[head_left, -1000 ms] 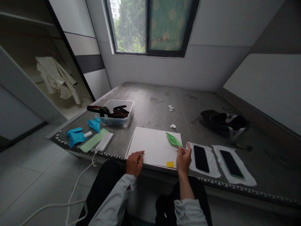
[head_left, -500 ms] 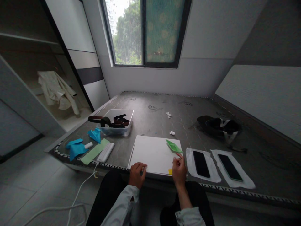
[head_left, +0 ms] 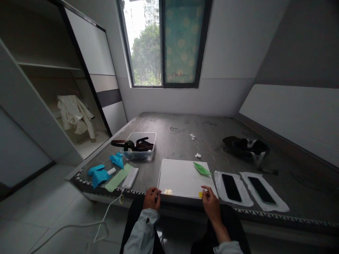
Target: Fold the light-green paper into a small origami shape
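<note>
A white flat box or board [head_left: 182, 178] lies at the front edge of the bed-like surface. On its far right part rests a green folded paper boat [head_left: 201, 169]. A small cream-coloured piece [head_left: 168, 192] lies near its front edge, too small to make out. My left hand [head_left: 152, 199] is beside the front left corner, fingers loosely bent and holding nothing visible. At the front right, my right hand [head_left: 211, 204] is open, index finger stretched and thumb apart, next to a small yellow piece [head_left: 200, 194].
To the left are blue folded papers [head_left: 99, 176], a green paper strip [head_left: 119, 178], a white power strip [head_left: 130, 178] with a cable, and a clear box [head_left: 137, 155] holding belts. Two phones [head_left: 231, 187] on white wrappers lie right. A black cap-like item [head_left: 245, 146] sits behind them.
The left hand has drawn back to the left off the white surface, uncovering the cream piece. The right hand has pulled back from the paper boat towards the front edge. The view has shifted.
</note>
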The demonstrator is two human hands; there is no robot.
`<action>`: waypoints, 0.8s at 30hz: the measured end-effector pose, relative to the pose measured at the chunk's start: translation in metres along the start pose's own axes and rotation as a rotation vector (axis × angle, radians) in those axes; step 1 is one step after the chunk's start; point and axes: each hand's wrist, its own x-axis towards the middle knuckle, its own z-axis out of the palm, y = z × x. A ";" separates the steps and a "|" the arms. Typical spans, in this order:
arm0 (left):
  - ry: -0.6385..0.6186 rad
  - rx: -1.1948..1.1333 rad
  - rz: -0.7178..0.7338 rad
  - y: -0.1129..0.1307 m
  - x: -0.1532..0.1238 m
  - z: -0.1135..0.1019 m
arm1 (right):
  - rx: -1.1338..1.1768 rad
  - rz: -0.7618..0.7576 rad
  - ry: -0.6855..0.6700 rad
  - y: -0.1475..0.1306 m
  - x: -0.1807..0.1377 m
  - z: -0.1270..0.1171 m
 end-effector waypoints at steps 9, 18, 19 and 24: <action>-0.067 -0.212 -0.228 -0.006 -0.005 -0.001 | -0.209 0.077 0.059 0.006 0.023 -0.027; -0.118 -0.381 -0.310 -0.014 -0.005 0.011 | -0.362 0.050 0.056 -0.004 0.086 -0.032; -0.119 -0.404 -0.310 -0.016 -0.005 0.013 | -0.365 0.039 0.056 -0.005 0.092 -0.030; -0.169 -0.430 -0.292 -0.027 -0.007 0.022 | -0.350 0.001 0.053 -0.005 0.109 -0.015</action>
